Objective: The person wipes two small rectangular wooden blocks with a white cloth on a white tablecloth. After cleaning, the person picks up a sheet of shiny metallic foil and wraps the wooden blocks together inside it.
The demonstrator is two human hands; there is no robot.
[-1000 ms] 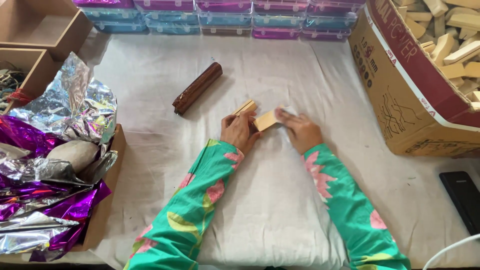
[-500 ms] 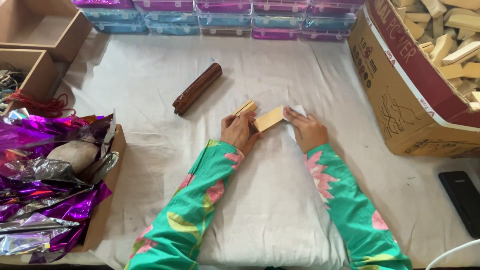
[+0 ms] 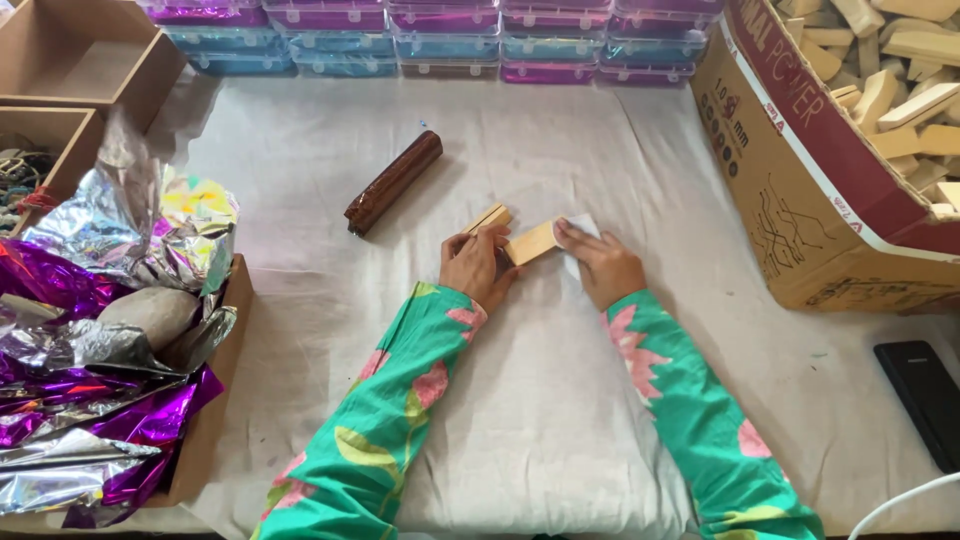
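Block (image 3: 532, 242) between both hands' fingers (image 3: 572, 233)

Hidden and cut-off parts

The right hand (image 3: 607, 268) covers most of a white sheet (image 3: 585, 228); the left hand (image 3: 476, 265) hides one wooden block's (image 3: 489, 217) near end. At three o'clock, the cardboard box (image 3: 790, 210) and black phone (image 3: 925, 395) run off-frame.

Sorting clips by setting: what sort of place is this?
Probably a small hand-packing workbench: a cardboard box heaped with wooden blocks, shiny foil wrap piled alongside, and rows of plastic cases stacked behind.
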